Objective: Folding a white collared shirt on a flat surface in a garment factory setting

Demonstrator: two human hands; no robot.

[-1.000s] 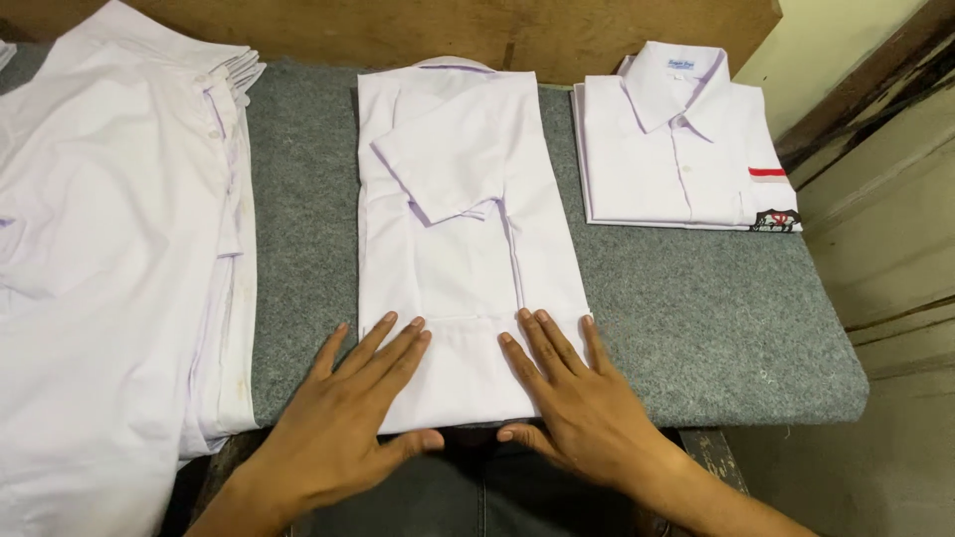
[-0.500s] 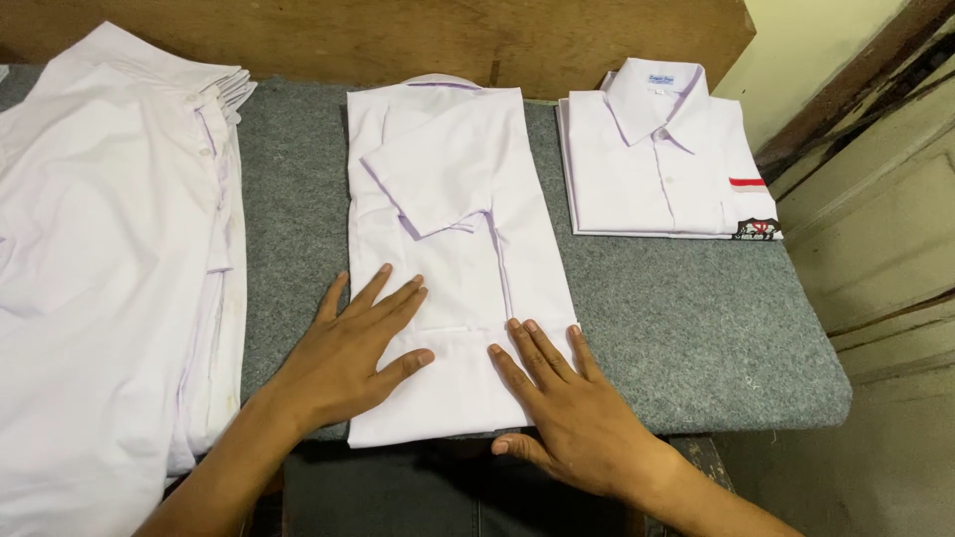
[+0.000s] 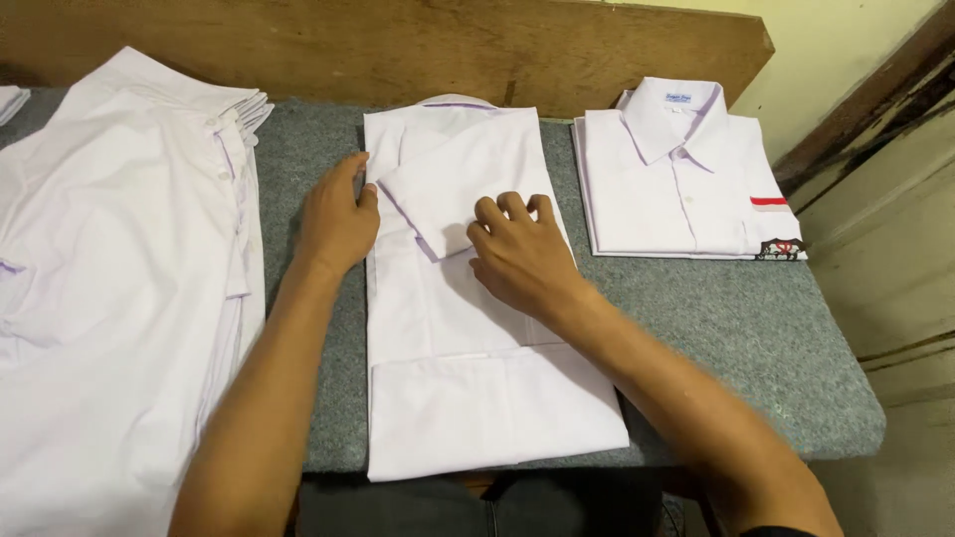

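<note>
Under hands [image 3: 438,239], shirt [image 3: 468,328] partly hidden

Shirt [image 3: 477,328] under both hands — thin woven cloth, white, matt, smooth with pressed creases. Worktop [image 3: 756,328] cover: grey felt-like fabric, coarse and fuzzy, no sheen. Back board [image 3: 398,50] — bare wood, dull, grain showing (a bit rough). Folded shirt [image 3: 676,189] and stack [image 3: 109,278]: same matt cloth.
</note>
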